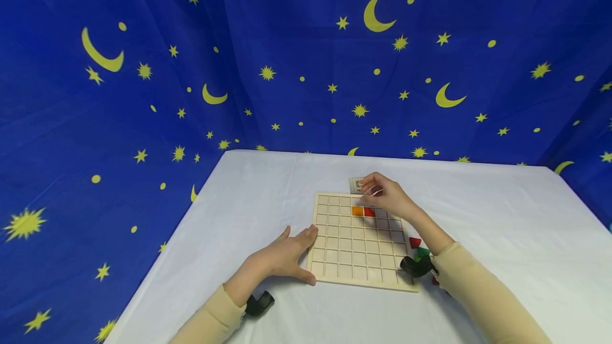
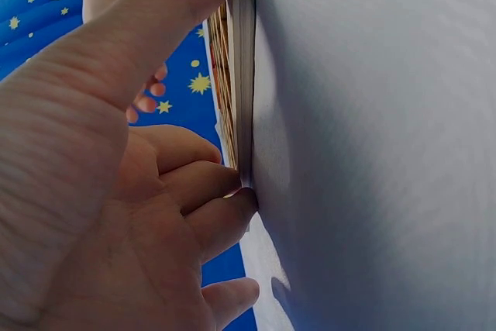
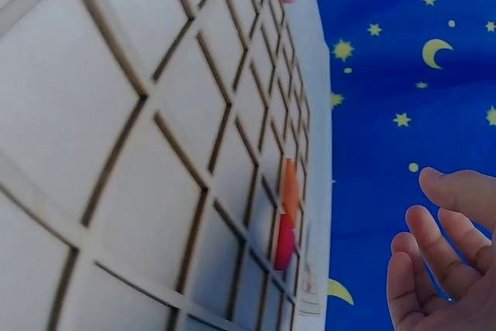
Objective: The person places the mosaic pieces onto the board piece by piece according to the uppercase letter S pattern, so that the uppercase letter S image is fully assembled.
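Observation:
A wooden grid board [image 1: 339,246] lies on the white table. An orange piece [image 1: 357,211] and a red piece [image 1: 370,212] sit side by side in cells of its second row from the far edge. My left hand [image 1: 282,256] rests at the board's left side, thumb by the near corner; in the left wrist view its fingertips touch the board's edge [image 2: 244,83]. Above the far part of the board hovers my right hand [image 1: 389,196], its fingers loosely bent. Nothing shows between those fingers in the right wrist view. A small patterned grid card [image 1: 355,185] lies just beyond, partly behind the fingers.
Right of the board lie a loose red piece [image 1: 415,242] and green pieces [image 1: 423,252], partly hidden by the right wrist's black camera mount [image 1: 416,266]. A blue curtain [image 1: 306,57] with yellow moons and stars hangs behind the white-covered table [image 1: 268,185].

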A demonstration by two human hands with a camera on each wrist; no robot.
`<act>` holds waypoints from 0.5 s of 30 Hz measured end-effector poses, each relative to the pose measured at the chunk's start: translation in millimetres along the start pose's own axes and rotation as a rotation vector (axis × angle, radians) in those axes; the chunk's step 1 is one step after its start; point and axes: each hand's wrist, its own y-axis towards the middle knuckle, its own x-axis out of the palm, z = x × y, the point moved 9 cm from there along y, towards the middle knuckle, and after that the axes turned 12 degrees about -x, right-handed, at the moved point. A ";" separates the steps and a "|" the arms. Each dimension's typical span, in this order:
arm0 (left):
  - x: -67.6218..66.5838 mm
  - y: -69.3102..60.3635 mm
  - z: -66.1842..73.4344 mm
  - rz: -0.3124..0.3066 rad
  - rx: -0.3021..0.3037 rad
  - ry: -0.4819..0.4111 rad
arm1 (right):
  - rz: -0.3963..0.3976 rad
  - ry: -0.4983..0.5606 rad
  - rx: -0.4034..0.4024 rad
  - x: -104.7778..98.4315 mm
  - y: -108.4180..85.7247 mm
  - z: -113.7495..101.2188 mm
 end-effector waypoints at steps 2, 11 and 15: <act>-0.1 0.2 -0.2 -0.001 -0.002 -0.003 | 0.002 0.010 0.000 -2.4 -0.1 -1.7; -0.7 -0.1 0.7 -0.002 -0.001 -0.009 | 0.041 0.015 0.064 -19.5 -8.6 2.5; -1.5 -1.0 1.2 -0.005 -0.003 -0.011 | 0.060 -0.003 0.069 -27.8 -16.2 6.3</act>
